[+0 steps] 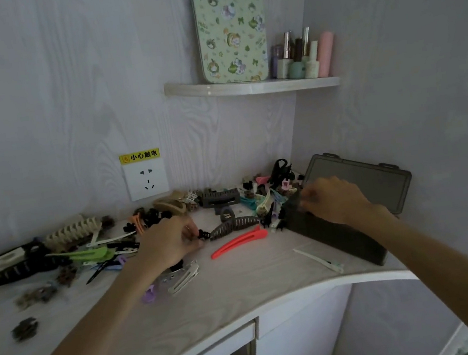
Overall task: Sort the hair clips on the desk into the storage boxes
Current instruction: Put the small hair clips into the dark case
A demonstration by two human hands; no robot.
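- Head view looks down at a pale desk (241, 284) in a corner, with hair clips scattered all over it
- Left hand (170, 243) pinches a small black clip (204, 235) with curled fingers, right next to a long grey claw clip (233, 226)
- Right hand (332, 199) is over the far end of the dark storage box (340, 234); it is blurry, so I cannot tell if it holds anything
- The box lid (377, 178) stands open, leaning on the wall
- A red clip (239, 242) lies between the hands
- A white clip (319, 260) lies just beside the box
- A wall socket (146, 180) sits behind the clips
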